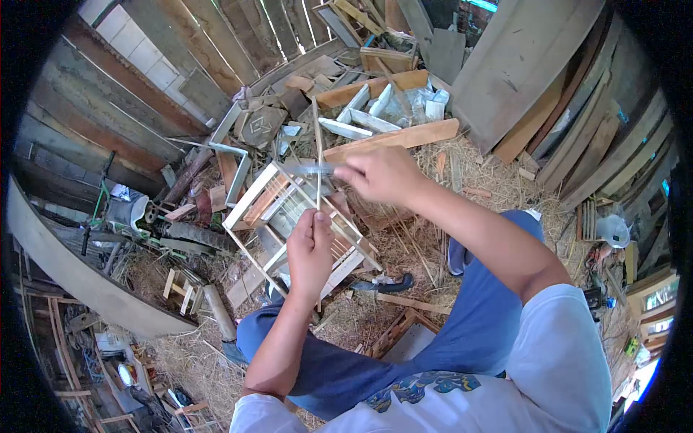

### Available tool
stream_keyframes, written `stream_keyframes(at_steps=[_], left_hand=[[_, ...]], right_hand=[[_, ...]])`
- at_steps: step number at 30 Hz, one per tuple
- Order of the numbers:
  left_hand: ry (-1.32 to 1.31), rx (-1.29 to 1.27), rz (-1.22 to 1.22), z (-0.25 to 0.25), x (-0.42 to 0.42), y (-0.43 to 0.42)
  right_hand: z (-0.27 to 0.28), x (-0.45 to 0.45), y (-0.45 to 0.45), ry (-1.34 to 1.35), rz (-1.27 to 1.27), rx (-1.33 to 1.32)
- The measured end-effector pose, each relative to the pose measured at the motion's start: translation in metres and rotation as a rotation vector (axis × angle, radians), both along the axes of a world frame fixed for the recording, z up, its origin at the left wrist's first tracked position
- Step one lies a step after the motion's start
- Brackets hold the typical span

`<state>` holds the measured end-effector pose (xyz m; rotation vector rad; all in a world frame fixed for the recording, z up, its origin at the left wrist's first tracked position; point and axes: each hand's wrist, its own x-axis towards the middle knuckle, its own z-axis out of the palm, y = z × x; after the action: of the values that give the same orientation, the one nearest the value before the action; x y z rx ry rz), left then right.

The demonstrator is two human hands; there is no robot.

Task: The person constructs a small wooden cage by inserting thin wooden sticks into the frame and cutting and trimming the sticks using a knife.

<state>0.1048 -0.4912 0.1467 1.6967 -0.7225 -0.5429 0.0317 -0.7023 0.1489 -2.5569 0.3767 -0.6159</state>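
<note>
My left hand (310, 245) is closed around a thin wooden stick (318, 133), which stands nearly upright in front of me. My right hand (382, 175) grips a knife (314, 169) by its handle, mostly hidden in the fist. The blade points left and lies across the stick above my left hand; it is slightly blurred. Just behind and below the stick, a small slatted wooden frame (254, 196) rests tilted on the ground. A tool with a dark curved handle (395, 282) lies on the straw between my legs, its kind unclear.
Scrap wood and a long board (404, 138) are piled ahead. Large wooden panels (520, 65) lean on the right wall. A green-framed wheeled thing (130, 209) stands at the left, near a curved board (94, 267). Another wooden frame (408, 325) lies between my legs on the straw.
</note>
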Motion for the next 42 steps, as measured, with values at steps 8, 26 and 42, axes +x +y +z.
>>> stream_keyframes(at_steps=[8, 26, 42], left_hand=[[0.137, -0.078, -0.025, 0.001, -0.006, 0.006], [-0.029, 0.010, -0.036, 0.009, -0.008, 0.004], [0.136, -0.059, -0.028, 0.017, 0.002, 0.005]], right_hand=[[0.021, -0.013, -0.040, 0.025, -0.233, 0.207], [0.009, -0.009, 0.014, -0.110, 0.146, -0.238], [0.011, 0.001, 0.025, -0.041, 0.198, -0.070]])
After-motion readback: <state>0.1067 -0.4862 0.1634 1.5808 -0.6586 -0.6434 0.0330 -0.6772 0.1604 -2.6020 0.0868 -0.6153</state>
